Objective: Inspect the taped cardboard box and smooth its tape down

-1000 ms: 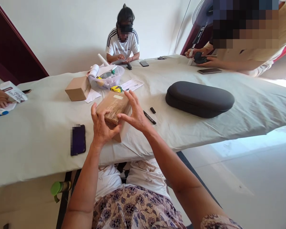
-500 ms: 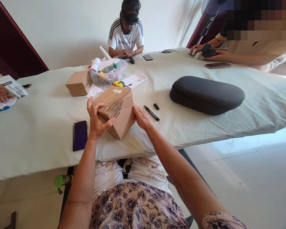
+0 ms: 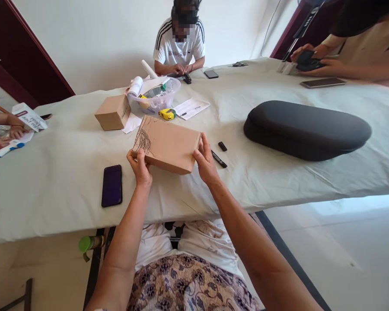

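At the near side of the table [image 3: 68, 185], directly in front of the person, a box [image 3: 173, 144] is held between two bare hands. The left hand [image 3: 141, 170] grasps the left end, thumb beside a patch of dark scribble [image 3: 144, 140]. The right hand [image 3: 208, 163] grasps the right end, thumb and fingers at the corner. Neither hand appears to hold anything else. The broad face points upward, tilted toward the person; whether the underside touches the cloth cannot be told.

Step in hand, as judged: handling the box by its two ends to orient or examine it. No marking is under way. A marker [image 3: 219, 160] lies just beside the right hand, partly hidden by it; its cap [image 3: 222, 146] lies apart, a little farther off.

Next move, as judged: any turn of the box calls for even support at both ends. Any release calls for a flat rest on the cloth first. Keep the right hand from dragging the marker, whose tip is not discernible.

Clearances: a phone [image 3: 112, 185] lies near the left forearm. Beyond the held box stand a smaller carton [image 3: 112, 113] and a tape measure [image 3: 167, 114]. A black case [image 3: 307, 129] lies well to the right.
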{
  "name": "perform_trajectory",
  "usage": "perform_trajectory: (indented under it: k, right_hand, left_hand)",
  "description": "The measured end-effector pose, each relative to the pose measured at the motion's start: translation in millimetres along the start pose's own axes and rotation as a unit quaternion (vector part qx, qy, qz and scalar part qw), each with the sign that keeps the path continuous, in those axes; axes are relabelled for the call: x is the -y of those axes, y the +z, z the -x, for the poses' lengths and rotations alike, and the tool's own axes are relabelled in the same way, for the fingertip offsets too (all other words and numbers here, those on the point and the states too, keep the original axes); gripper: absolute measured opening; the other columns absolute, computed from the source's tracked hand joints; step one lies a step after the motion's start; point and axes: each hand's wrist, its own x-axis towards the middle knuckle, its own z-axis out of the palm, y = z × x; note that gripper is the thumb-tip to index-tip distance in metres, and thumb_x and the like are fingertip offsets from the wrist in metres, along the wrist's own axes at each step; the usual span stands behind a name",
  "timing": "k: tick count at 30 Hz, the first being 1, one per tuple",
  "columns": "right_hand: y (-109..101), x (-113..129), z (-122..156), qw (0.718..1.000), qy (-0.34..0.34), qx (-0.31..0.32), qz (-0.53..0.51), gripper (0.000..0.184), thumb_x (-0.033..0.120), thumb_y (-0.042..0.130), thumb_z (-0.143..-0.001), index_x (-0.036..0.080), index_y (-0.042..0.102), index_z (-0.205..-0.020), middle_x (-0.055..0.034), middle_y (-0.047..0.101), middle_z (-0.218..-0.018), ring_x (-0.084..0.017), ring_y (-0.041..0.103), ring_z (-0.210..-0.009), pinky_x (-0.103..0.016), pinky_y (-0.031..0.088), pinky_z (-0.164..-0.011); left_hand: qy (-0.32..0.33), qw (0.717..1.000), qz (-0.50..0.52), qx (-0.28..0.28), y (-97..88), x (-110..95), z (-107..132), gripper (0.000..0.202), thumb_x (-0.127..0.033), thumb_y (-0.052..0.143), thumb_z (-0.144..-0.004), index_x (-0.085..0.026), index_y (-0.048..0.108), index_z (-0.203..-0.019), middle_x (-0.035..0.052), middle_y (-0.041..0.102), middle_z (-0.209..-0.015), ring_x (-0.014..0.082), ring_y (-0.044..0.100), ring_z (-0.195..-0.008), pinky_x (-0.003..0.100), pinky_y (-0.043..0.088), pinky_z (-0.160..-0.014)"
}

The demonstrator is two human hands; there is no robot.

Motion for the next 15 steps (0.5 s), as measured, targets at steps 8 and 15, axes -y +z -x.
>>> perform_trajectory:
  k: [8,15]
  right_hand:
    - [-20.8,-7.4,-28.1,0.992,-0.015,0.047,0.116,0.114,0.083,0.074,-0.061,0.035,0.03,-0.155,-0.0112,0.044,-0.152,-0.033,0.049,-0.134,-0.051,0.043,-0.109]
    - [-16.4,-24.6,-32.6,0.99,-0.064,-0.085,0.088,0.063,0.08,0.064,-0.076,0.029,0.057,-0.111,0.0012,0.052,-0.08,-0.019,0.054,-0.075,-0.036,0.051,-0.077]
  left_hand:
    - [0.003,0.998,-0.046,0.037,5.8,20.8,-29.8,0.073,-0.078,0.049,-0.083,-0.03,0.036,-0.138,0.0123,0.051,-0.146,0.0256,0.06,-0.123,0.036,0.058,-0.083]
    - [0.138,0.962,-0.208,0.111,12.7,41.8,-28.4,0.086,-0.079,0.041,-0.089,-0.03,0.023,-0.158,0.0064,0.012,-0.171,0.0246,0.01,-0.159,0.045,0.02,-0.128]
